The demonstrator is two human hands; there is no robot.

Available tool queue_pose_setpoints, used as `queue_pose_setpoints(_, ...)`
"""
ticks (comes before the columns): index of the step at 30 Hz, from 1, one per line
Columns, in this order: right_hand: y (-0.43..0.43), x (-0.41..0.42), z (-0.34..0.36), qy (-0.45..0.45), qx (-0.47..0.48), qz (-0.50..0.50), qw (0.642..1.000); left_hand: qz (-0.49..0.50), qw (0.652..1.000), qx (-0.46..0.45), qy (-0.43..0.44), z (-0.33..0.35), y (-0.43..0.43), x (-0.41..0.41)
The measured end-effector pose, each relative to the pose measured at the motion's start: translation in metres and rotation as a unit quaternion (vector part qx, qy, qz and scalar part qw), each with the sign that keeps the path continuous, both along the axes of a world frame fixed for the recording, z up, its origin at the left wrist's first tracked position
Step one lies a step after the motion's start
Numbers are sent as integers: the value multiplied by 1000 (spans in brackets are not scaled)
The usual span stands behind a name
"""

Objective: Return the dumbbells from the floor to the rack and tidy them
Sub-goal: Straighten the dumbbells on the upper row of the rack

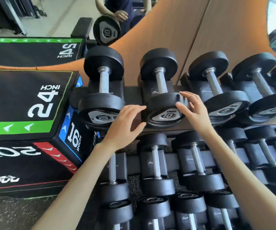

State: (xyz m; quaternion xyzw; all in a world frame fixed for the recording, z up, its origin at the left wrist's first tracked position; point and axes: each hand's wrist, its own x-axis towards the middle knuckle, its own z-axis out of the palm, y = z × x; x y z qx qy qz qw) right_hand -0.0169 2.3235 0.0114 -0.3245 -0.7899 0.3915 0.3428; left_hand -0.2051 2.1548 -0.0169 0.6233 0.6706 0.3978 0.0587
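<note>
Left hand (125,121), right hand (193,107) at "10" dumbbell (163,103) (box (26,97): "24 INCH")

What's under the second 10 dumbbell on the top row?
A black moulded cradle on the dark rack shelf; lower, more black dumbbells. The black dumbbell's head hides the cradle's front.

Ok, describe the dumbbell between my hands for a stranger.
Find the box marked 24 inch beside the rack. On the top row, take the second dumbbell from it. Its neighbour also reads 10, but only this sits between the left hand and right hand.
</note>
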Motion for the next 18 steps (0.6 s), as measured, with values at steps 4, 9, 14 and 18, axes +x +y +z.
queue_pose_setpoints(4,-56,-27,6,40,111,-20,993,-15,989,101,105,15,-61,-41)
queue_pose_setpoints(9,-107,-89,-10,27,44,63,997,66,989,101,84,20,-87,-108)
queue_pose_setpoints(14,-118,-130,-27,38,-39,68,996,35,997,36,54,22,-60,-133)
queue_pose_setpoints(18,-107,-144,-49,80,-154,68,982,43,996,21,81,17,-28,-129)
